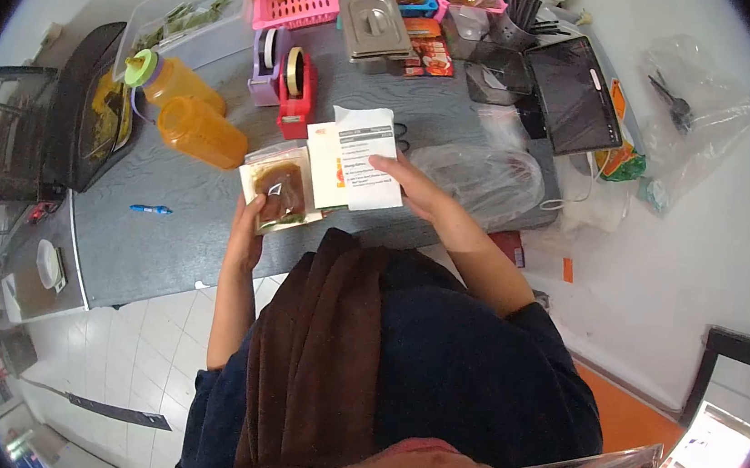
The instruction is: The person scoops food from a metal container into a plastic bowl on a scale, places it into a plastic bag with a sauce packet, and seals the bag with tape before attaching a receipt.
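My left hand grips the left side of a small white box, its thumb over the edge. Inside the box lies a clear plastic pouch of brown sauce-like food. My right hand is closed on a printed white paper slip, with the thumb across its text. The slip overlaps a white card panel with an orange print, right beside the box. Both hands are above the front part of the grey table.
Behind the hands stand a red tape dispenser, a purple one and a lidded steel container. Two orange bottles are at left, near a blue pen. A tablet and clear plastic bags lie right.
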Tool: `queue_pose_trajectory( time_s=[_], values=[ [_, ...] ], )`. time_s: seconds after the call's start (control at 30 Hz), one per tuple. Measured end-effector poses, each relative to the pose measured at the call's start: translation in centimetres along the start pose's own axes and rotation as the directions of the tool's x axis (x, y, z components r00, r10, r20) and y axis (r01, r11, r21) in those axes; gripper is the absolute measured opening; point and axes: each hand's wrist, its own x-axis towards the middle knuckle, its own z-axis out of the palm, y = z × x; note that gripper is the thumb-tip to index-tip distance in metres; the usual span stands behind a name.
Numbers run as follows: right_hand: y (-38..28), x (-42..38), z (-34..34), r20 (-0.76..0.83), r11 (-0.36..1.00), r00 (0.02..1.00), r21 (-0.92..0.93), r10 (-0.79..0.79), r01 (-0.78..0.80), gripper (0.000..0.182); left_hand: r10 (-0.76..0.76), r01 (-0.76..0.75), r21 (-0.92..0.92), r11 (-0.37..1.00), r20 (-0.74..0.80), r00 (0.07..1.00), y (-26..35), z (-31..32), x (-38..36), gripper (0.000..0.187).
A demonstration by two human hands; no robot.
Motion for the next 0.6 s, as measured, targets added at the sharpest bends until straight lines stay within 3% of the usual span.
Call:
queue_pose_trajectory(
  time_s=[0.17, 0.3, 0.43, 0.6],
  values=[
    [-4.2, -3.9, -0.2, -0.023, 0.998, 1.000, 0.059, 0.013, -0.011, 0.059, 0.013, -0.010, -0.097, 0.995, 0.040, 0.999, 2.9, 4.0, -2.5, 0.055],
    [-7.2, -9.2, -4.8, -0.093, 0.996, 0.992, 0.053, 0.082, -0.077, 0.055, 0.007, 0.005, -0.083, 0.997, 0.136, 0.991, 2.5, 10.6, -2.2, 0.059],
    [-9.7, -14.7, -9.8, -0.308, 0.997, 0.948, 0.030, 0.077, -0.071, 0.054, -0.015, 0.035, -0.064, 0.997, 0.288, 0.958, 0.5, 18.1, -0.4, 0.067],
    [-9.8, -17.4, -15.1, -0.370, 0.997, 0.927, -0.020, 0.063, -0.076, 0.054, -0.055, 0.115, -0.127, 0.985, 0.400, 0.915, -5.8, 23.2, 2.8, 0.069]
  ],
)
